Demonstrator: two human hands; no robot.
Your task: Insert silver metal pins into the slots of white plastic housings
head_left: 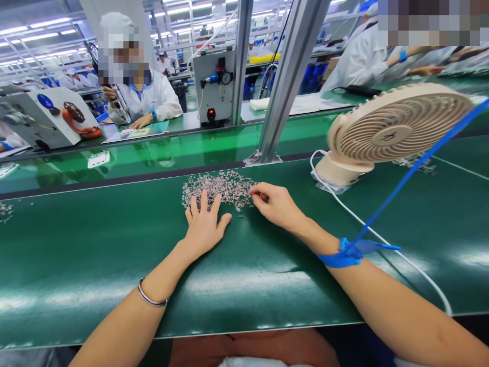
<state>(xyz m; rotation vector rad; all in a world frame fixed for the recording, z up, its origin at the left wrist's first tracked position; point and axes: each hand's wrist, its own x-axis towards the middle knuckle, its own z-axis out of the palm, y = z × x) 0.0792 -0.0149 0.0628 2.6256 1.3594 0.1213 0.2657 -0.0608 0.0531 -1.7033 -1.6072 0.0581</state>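
on the green worktop [114, 244], straight ahead of the person, lies a loose heap of tiny silvery metal parts [225, 184], spread thin, which looks meant to let single pieces be picked out. the left hand [203, 224] rests flat on the mat with its fingers spread, fingertips touching the near edge of the heap, as if holding the pile in place or fencing it in. the right hand [277, 204] sits at the heap's right edge, thumb and forefinger drawn together in a pinch at the outermost parts; whether a piece is actually between them is too small to tell. a blue wrist strap [346, 253] circles the right wrist, its cord running up to the right, likely for static grounding. a beige desk fan [389, 130] stands well apart to the right, tilted, with its white cable [382, 239] trailing across the mat.
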